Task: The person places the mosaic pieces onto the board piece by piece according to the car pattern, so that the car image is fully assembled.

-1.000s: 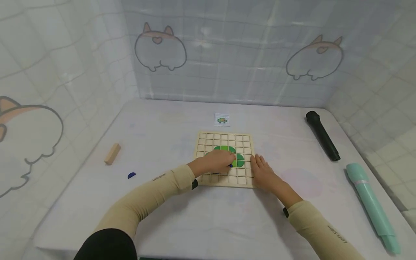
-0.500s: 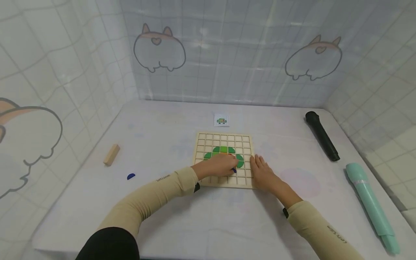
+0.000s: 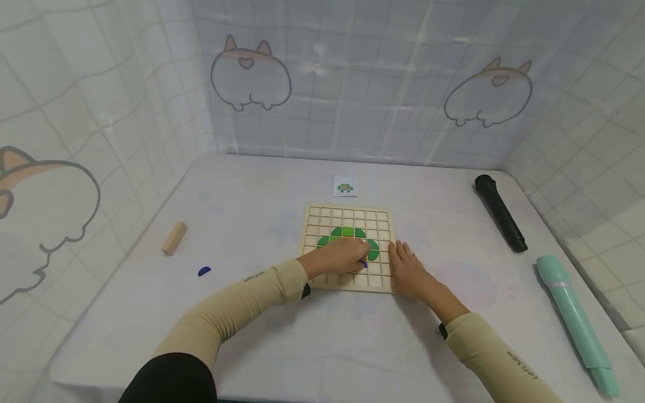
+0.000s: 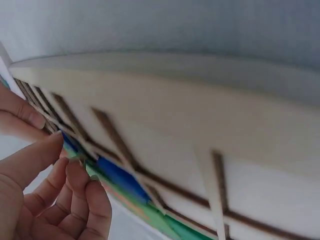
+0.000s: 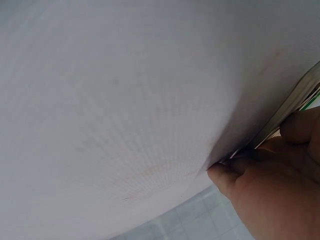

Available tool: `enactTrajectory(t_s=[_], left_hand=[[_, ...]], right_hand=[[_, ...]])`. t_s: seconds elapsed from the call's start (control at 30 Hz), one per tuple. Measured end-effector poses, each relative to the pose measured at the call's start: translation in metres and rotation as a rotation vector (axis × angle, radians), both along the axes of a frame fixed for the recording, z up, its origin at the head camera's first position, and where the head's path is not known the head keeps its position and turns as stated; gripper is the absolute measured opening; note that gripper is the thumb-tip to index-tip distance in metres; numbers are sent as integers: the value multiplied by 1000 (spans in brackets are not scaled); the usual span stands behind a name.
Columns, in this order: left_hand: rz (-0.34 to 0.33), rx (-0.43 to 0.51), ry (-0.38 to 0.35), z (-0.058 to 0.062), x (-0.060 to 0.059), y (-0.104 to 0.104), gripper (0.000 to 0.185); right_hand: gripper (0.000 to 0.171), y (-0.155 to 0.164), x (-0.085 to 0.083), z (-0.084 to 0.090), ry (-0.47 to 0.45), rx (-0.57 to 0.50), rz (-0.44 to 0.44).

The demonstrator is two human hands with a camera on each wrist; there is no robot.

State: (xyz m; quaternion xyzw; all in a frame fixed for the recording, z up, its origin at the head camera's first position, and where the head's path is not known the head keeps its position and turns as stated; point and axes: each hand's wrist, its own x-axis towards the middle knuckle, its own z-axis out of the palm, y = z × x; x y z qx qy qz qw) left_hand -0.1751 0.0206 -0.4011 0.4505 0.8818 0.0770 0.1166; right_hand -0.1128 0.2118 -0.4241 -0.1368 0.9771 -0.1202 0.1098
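Note:
A wooden grid board (image 3: 378,217) lies flat, with green pieces (image 3: 373,249) set in its cells. My left hand (image 3: 339,255) reaches over its middle, fingers curled. Its thumb and fingertips pinch a small blue piece (image 4: 70,141) at a cell near the board's front part; in the head view that blue piece (image 3: 364,265) shows just beyond the fingertips. Another blue piece (image 4: 122,176) sits in a cell nearby in the left wrist view. The left hand covers the pattern's centre. My right hand (image 3: 409,270) rests with straight fingers along the board's right edge.
A small picture card (image 3: 345,187) lies behind the board. To the left are a loose blue half-round piece (image 3: 204,271) and a wooden block (image 3: 174,239). A black microphone-shaped object (image 3: 500,212) and a mint-green cylinder (image 3: 576,322) lie at the right.
My left hand has shifted slightly right and toward the front with the blue piece. That piece was tilted half a second ago and now lies flatter at the cell. My right hand stays put.

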Motion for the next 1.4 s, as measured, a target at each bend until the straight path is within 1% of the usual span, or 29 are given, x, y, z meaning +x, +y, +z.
enactTrajectory(t_s=[0.07, 0.13, 0.23, 0.33, 0.43, 0.53, 0.63, 0.7, 0.83, 0.97, 1.07, 1.2, 1.3, 1.4], left_hand=[[14, 17, -8, 3, -1, -4, 14], [36, 33, 4, 7, -3, -13, 14], [96, 58, 38, 15, -7, -36, 17], [182, 68, 35, 21, -10, -71, 17], [266, 71, -1, 25, -13, -113, 18], [325, 64, -24, 26, -12, -157, 18], [367, 71, -50, 23, -9, -199, 19], [385, 91, -72, 19, -6, -222, 19], [429, 140, -126, 11, 3, -256, 20], [459, 177, -144, 5, 13, -279, 20], [479, 191, -135, -2, 18, -291, 18], [518, 196, -114, -10, 23, -298, 12], [541, 195, -99, -12, 28, -300, 11], [566, 208, -99, -11, 29, -299, 14]], right_hand=[[51, 0, 0, 1, 1, -4, -4], [51, 1, 0, 1, 8, -2, -7], [51, 2, 1, 2, 17, 1, -7], [51, 2, 2, 3, 15, -2, -8], [51, 4, 3, 3, 14, -9, -15], [51, 5, 3, 4, 18, -12, -14], [51, 7, 3, 4, 24, -4, -11], [51, 8, 3, 4, 26, -1, -17], [51, 11, 4, 6, 17, -20, -31], [52, 11, 3, 8, 5, -43, -26], [51, 9, 2, 6, -4, -45, -23], [51, 4, 2, 3, -14, -39, -13], [51, 1, 2, 3, -4, -45, 0], [50, 1, 4, 4, 15, -55, 1]])
